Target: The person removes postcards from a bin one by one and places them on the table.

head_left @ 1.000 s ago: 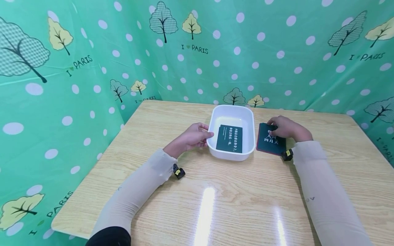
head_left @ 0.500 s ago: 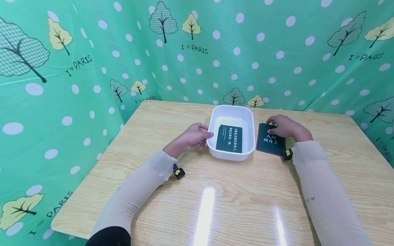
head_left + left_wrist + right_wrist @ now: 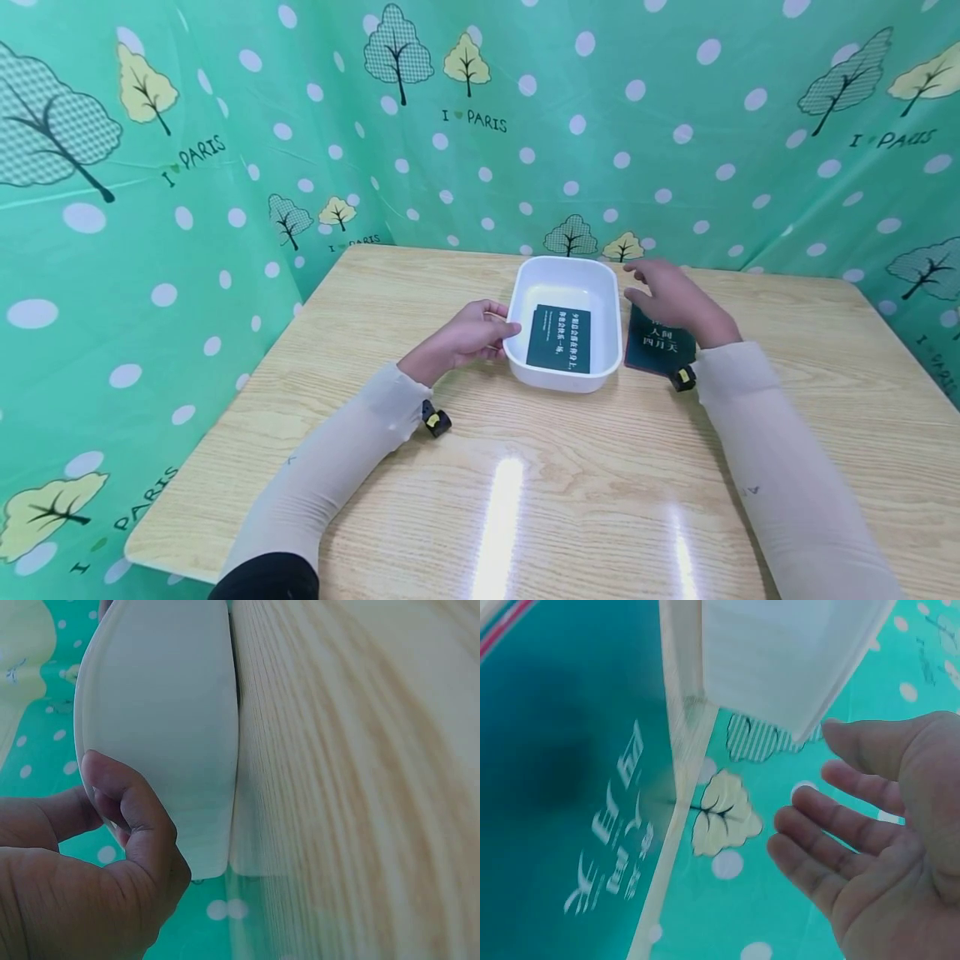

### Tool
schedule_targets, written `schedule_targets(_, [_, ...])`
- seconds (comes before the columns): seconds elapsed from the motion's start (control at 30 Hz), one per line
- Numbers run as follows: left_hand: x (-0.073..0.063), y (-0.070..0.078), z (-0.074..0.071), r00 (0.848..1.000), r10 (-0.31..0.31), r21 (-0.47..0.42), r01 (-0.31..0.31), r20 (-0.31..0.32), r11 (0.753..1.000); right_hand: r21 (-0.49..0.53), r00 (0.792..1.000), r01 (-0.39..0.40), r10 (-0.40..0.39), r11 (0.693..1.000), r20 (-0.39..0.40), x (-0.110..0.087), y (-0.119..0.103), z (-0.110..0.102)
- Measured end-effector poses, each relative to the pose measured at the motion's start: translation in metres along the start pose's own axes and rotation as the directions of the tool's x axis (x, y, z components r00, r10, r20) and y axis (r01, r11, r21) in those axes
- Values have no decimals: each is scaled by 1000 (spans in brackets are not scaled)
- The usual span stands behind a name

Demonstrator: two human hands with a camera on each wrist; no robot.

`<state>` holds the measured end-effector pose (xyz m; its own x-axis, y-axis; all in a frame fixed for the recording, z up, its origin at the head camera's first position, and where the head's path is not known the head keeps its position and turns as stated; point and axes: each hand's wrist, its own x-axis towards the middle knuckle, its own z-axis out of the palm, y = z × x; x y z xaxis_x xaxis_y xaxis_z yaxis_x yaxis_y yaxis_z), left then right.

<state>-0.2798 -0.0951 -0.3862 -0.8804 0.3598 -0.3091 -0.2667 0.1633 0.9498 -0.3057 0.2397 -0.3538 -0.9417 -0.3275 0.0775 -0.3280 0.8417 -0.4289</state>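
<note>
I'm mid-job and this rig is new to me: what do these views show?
No machine: just a person's bare left hand and right hand. The wide view comes from a camera worn on the head; the other two from one on each wrist. On the wooden table is a white box with a dark printed card inside; a second card, perhaps a stack, lies beside it. The left hand grips the white box at its rim; the right hand, open near the second card, holds nothing.

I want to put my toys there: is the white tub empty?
Not empty: a dark green card with white writing lies inside the white tub.
</note>
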Motion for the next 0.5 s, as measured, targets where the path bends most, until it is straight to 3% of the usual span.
schedule_targets(0.27, [0,0,0,1000,7,-5,-7,3,1000,-37,995,70,-72,997,-74,4,-23,9])
schedule_targets(0.5, [-1,1,0,1000,5,10,-5,4,1000,-57,998,57,-59,997,-25,7,-42,20])
